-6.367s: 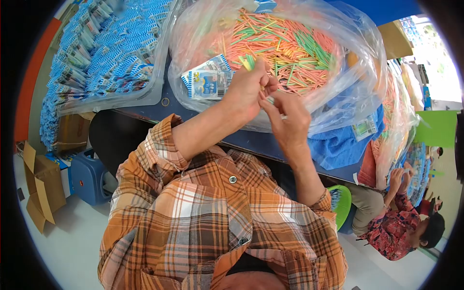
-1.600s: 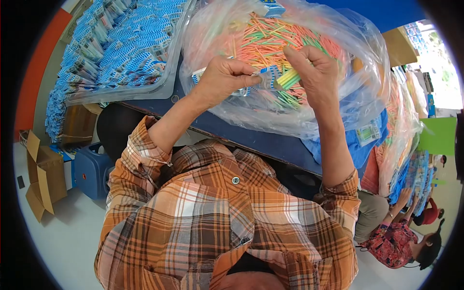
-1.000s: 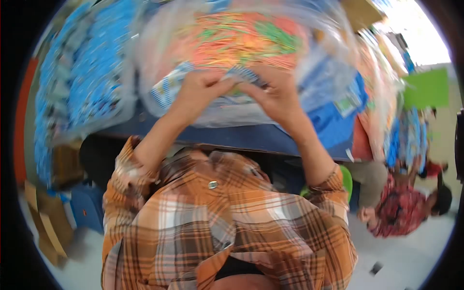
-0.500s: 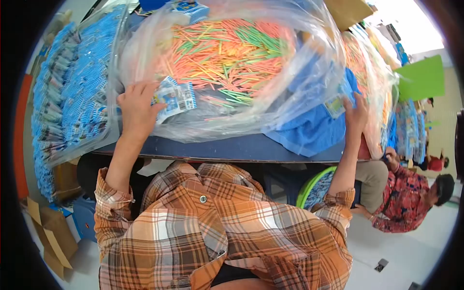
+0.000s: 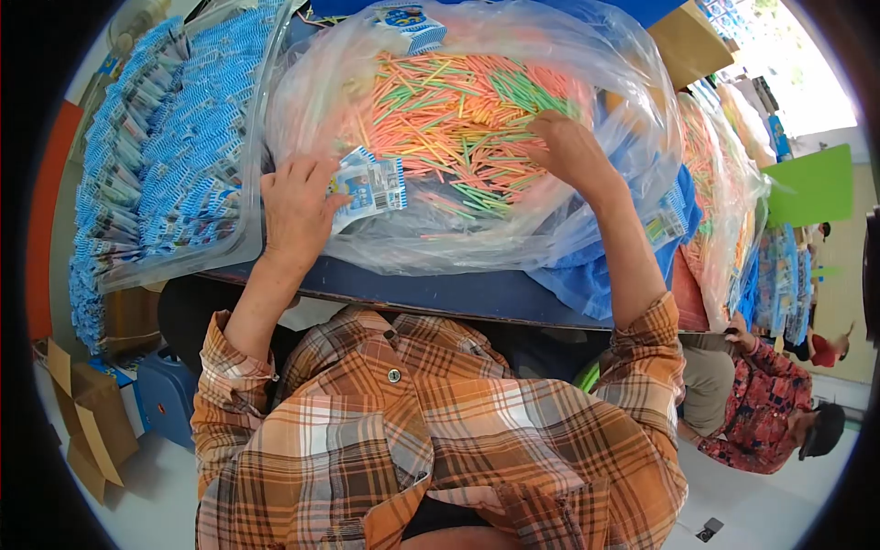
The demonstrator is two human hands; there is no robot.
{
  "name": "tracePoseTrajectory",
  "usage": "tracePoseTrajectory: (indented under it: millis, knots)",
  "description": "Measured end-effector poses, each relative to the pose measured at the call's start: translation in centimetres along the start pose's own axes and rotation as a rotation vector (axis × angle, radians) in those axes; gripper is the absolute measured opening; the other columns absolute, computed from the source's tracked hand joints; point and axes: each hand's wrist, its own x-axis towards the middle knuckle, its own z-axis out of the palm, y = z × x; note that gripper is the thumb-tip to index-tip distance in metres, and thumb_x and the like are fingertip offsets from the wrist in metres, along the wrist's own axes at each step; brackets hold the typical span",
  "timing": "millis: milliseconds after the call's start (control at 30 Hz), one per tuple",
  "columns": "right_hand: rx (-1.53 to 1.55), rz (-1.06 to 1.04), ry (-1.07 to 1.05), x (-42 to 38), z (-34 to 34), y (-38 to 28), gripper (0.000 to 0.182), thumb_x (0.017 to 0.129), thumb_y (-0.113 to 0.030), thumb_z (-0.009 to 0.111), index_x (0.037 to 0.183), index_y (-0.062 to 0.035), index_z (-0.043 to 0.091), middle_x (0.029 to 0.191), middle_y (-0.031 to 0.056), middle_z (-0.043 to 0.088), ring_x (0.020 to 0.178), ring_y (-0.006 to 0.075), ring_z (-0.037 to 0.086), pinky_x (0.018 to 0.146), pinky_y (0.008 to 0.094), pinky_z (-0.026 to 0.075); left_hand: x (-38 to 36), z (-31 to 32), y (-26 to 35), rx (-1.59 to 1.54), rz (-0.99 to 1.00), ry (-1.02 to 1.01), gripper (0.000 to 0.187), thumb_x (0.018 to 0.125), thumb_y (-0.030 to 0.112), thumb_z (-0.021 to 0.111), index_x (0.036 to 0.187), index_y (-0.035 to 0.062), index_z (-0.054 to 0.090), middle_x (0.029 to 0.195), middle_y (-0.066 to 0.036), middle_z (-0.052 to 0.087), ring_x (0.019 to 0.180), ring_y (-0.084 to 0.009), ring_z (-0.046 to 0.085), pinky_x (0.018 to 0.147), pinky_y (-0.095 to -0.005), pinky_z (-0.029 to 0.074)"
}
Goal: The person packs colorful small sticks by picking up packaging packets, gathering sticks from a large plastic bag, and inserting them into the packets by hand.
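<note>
My left hand holds the left edge of a small blue-and-white printed packet, its thumb on the front and fingers bent behind. Just beyond spreads a heap of thin pink, orange, yellow and green sticks in a big clear plastic bag. At the heap's right side is my right hand, with bent fingers drawn together among the sticks. Whatever its fingertips grip is hidden. Below that forearm lies a blue cloth, with another packet near it.
A clear tub packed with blue packets stands at left. Another packet lies on the bag's far side. A second bag of sticks sits at right, near a person in a red patterned shirt. Open cardboard box on the floor.
My right hand has left the blue cloth and packet at the right and moved up and left onto the stick heap. My left hand still holds its packet. The whole view has shifted slightly.
</note>
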Motion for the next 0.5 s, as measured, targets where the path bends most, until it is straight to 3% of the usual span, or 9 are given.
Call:
tracePoseTrajectory:
  millis: [67,300,400,500]
  knots:
    - [-0.050,0.021,-0.092,-0.2,0.5,0.9,0.020,0.075,-0.009,0.063,0.093,0.0000,0.063,0.096,0.0166,0.061,0.088,0.0366,0.060,0.077,0.0445,0.049,0.1,-0.1,0.1,-0.022,-0.004,0.010,0.048,0.066,0.016,0.077,0.111,0.0115,0.060,0.106,-0.005,0.056,0.103,-0.0259,0.052,0.081,-0.0400,0.032]
    - [-0.112,-0.049,-0.102,0.6,3.0,1.2,0.011,0.072,-0.003,0.059,0.082,-0.0006,0.060,0.087,0.0154,0.058,0.081,0.0362,0.060,0.073,0.0448,0.049,0.4,-0.5,0.9,-0.050,-0.001,0.079,0.047,0.067,0.014,0.077,0.111,0.0102,0.060,0.108,-0.004,0.057,0.103,-0.0261,0.052,0.084,-0.0400,0.033]
    - [-0.090,-0.087,-0.077,0.8,3.4,2.0,0.006,0.072,-0.004,0.060,0.074,0.0002,0.058,0.080,0.0170,0.058,0.074,0.0368,0.059,0.068,0.0445,0.048,1.4,-0.9,2.3,-0.151,0.109,0.181,0.038,0.067,0.013,0.076,0.103,0.0087,0.064,0.101,-0.005,0.060,0.097,-0.0265,0.054,0.082,-0.0387,0.034]
    - [0.006,-0.048,-0.081,1.2,2.1,2.3,0.016,0.075,-0.008,0.063,0.067,0.0021,0.054,0.068,0.0179,0.054,0.065,0.0339,0.056,0.061,0.0423,0.045,2.8,-0.7,4.2,-0.318,0.244,0.270,0.030,0.068,0.010,0.076,0.095,0.0075,0.066,0.095,-0.006,0.063,0.089,-0.0264,0.057,0.077,-0.0369,0.039]
